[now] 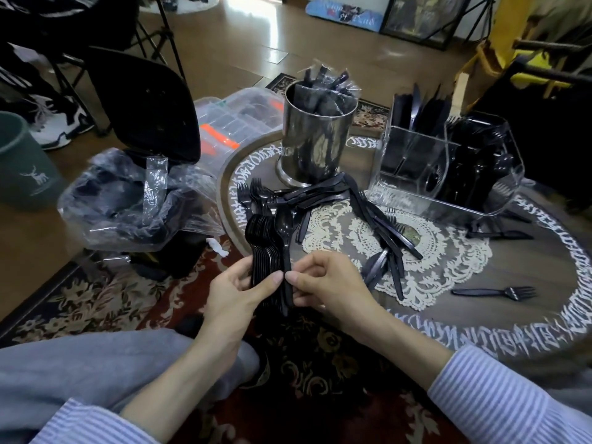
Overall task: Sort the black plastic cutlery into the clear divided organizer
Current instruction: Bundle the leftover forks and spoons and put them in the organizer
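Observation:
My left hand (238, 294) grips a thick stack of black plastic spoons (264, 238) by the handles, bowls pointing up. My right hand (323, 283) pinches the handle of the front spoon (283, 221) against that stack. Loose black knives and forks (323, 195) lie in a heap on the round table (480, 299) beyond my hands. A single fork (499, 292) lies apart at the right. The clear divided organizer (445, 165) stands at the table's far right, with knives and forks upright in its compartments.
A steel cylinder (315, 139) with wrapped cutlery stands at the table's back. A bin lined with clear plastic (128, 200) and a green bucket (22, 161) sit on the floor at left. A clear storage box (237, 120) lies behind the table.

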